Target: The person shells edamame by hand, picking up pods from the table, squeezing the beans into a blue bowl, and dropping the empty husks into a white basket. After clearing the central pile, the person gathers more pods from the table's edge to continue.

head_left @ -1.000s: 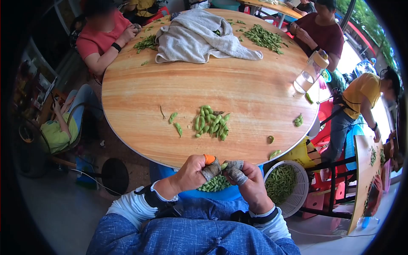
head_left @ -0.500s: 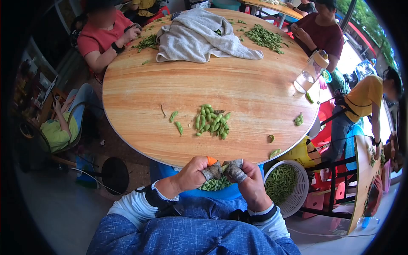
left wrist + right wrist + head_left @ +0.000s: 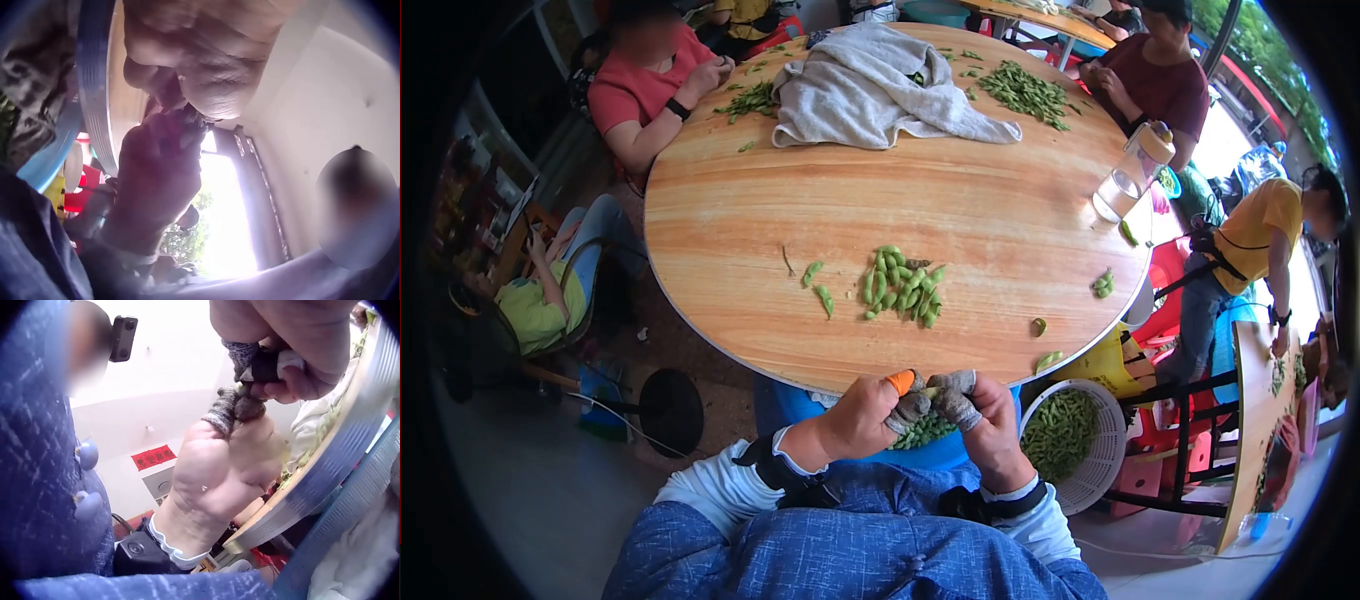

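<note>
Over the near edge of the round table, my left hand [image 3: 862, 418] and right hand [image 3: 998, 440] meet fingertip to fingertip. Both pinch a small green soybean pod [image 3: 931, 393], mostly hidden by grey finger covers on the thumbs and fingers. An orange cover [image 3: 900, 382] shows on a left finger. In the right wrist view, a bit of green [image 3: 240, 387] peeks out between the covered tips. Below the hands, a blue basin [image 3: 948, 458] holds a heap of green beans [image 3: 918, 433]. A small pile of pods [image 3: 900, 288] lies on the table ahead.
A white basket [image 3: 1112, 450] of pods stands right of the basin. On the wooden table [image 3: 740, 220] lie a grey cloth [image 3: 870, 95], more pods [image 3: 1025, 92], a few stray pods and a water bottle [image 3: 1135, 172]. Other people sit or stand around.
Both hands stay together above the basin while their fingertips shift around the pod. The left hand has turned slightly, showing more of its orange cover. The view has drifted a little.
</note>
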{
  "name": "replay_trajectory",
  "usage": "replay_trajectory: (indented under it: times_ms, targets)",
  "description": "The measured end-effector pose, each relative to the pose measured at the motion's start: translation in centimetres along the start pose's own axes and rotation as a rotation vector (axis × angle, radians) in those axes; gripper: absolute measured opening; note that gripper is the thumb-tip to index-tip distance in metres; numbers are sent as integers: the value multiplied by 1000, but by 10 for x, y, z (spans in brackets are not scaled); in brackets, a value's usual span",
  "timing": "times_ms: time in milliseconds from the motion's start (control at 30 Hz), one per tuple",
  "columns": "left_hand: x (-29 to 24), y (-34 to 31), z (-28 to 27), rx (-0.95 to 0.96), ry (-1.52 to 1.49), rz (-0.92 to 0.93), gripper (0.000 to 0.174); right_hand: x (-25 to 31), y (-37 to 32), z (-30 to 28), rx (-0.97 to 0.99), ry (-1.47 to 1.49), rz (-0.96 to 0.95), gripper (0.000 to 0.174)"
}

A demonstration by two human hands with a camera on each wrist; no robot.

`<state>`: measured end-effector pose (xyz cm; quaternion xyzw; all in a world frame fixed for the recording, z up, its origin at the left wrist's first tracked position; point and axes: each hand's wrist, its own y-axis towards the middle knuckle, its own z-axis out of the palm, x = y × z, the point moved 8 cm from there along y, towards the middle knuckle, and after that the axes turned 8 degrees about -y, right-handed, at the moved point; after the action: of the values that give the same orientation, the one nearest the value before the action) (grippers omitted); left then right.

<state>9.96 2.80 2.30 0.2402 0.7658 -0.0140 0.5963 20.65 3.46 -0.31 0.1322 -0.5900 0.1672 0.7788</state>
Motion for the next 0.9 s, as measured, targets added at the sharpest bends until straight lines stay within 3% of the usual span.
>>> replay_trajectory:
  times_ms: [67,167,267,367,467,667,767,867,900]
  targets:
    - [6,-3,-1,-47,-165,-13,15,-3,1,0,40,-4,-45,16]
    - [47,-20,13,-43,-722,-611,13,-7,0,-1,69,-15,-54,15]
    - [23,2,1,50,-271,-243,16,-11,0,-4,21,-21,41,13]
    - [5,8,-12,-24,-68,-260,16,-10,0,-6,-22,-96,87,10]
    - [8,11,-11,56,-6,-170,15,-4,0,-4,-37,-220,52,8]
    - [3,14,-11,225,281,-195,17,-5,-3,-1,-9,-346,69,11]
    - [14,10,-14,18,-182,-186,12,0,-2,2,-38,-241,82,10]
    - [36,1,-4,-8,-719,-440,14,-8,-1,-3,-39,22,150,9]
    - [38,0,-4,-25,-712,-424,15,-13,-1,-5,-32,61,170,10]
